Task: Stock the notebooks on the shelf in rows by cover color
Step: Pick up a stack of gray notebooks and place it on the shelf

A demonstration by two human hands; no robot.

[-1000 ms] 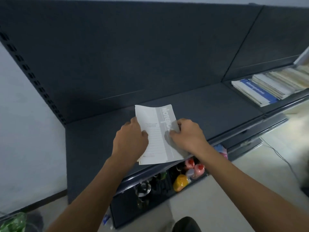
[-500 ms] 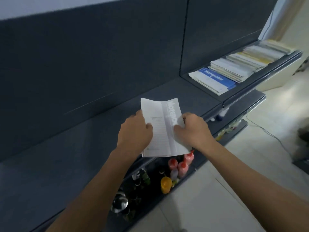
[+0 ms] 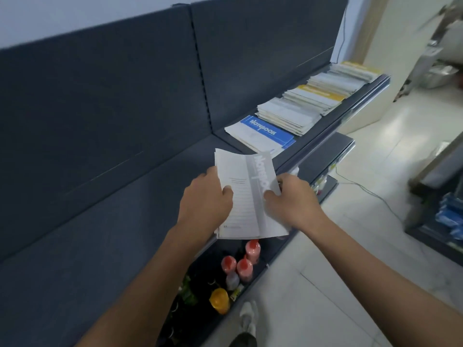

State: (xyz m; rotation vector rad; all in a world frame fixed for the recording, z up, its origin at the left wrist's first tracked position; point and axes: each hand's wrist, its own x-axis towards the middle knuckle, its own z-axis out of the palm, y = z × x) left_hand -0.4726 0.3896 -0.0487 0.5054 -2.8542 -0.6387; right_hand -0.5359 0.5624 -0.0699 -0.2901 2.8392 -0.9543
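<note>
Shelf (image 3: 125, 221) holds notebook stacks (image 3: 295, 113); left hand (image 3: 205, 200), right hand (image 3: 294, 200) grip grey notebooks (image 3: 246, 196).

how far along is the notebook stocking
Done: rows of notebooks lie on the right shelf section, a blue notebook nearest, yellow ones beyond. In hand: left hand and right hand grip a grey notebook stack over the near shelf section's front. Left: laying the grey stack down in its own row.

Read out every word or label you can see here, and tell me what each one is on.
"Notebook": white letters on the blue notebook atop the nearest shelf pile.
"Notebook": on the grey band of the grey notebook that the left hand and right hand hold.
Too small to read: the fine print on that cover.
Blurred: the yellow notebook band, the bottles' labels.
</note>
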